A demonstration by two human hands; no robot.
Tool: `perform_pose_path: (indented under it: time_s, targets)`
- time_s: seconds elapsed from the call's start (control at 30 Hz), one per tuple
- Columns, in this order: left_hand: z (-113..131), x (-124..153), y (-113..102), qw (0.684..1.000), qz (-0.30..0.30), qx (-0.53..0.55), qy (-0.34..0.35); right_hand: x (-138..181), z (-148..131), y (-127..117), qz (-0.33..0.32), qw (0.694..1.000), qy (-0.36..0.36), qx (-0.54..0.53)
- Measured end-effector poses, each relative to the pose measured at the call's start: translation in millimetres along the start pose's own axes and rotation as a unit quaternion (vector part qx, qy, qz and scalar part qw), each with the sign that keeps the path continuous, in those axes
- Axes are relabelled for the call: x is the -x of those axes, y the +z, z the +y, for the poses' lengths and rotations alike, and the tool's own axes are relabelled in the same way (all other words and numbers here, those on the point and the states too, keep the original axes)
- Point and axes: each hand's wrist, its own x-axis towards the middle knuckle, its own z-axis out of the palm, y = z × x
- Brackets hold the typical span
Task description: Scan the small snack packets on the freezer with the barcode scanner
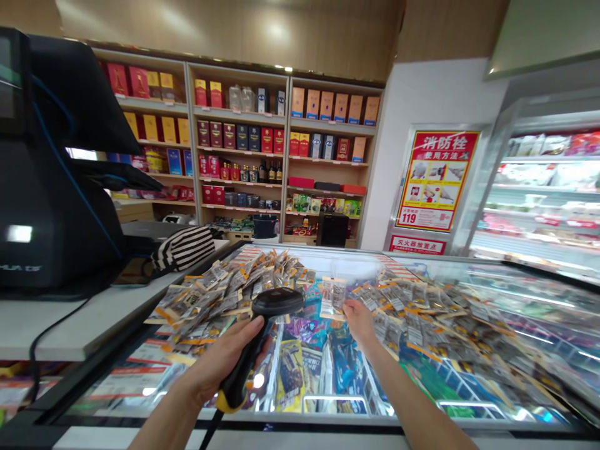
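Observation:
My left hand (234, 347) is wrapped round the handle of a black barcode scanner (276, 302) with a yellow-trimmed base and a cable. The scanner's head points right, toward a small clear packet (332, 297) that my right hand (360, 322) pinches by its right side. Both hands are over the glass top of a chest freezer (300, 412). A heap of similar packets (225, 294) lies on the glass to the left, and another spread of packets (435, 319) lies to the right. Colourful bagged goods (300, 375) show through the glass below.
A black checkout terminal (60, 175) stands on a white counter (42, 319) at the left, beside a black-and-white striped bundle (184, 249). Shelves of boxed goods (241, 137) line the back wall. A red fire-hydrant sign (438, 181) and a lit refrigerated case (544, 194) are at the right.

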Motion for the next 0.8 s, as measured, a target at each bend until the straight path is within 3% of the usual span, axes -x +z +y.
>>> perform_pose_path:
  time_s: [0.2,0.53,0.8]
  targets:
    - [3,-1,6,0.999,-0.026,-0.017,-0.014,-1,0,-7,0.040,0.999,-0.030,0.017]
    - [6,1,16,0.998,0.008,0.045,-0.049,-4,8,-3,0.065,0.998,-0.024,-0.009]
    - [2,-5,23,0.999,-0.042,-0.010,0.005,-2,5,-6,0.068,0.997,-0.017,0.015]
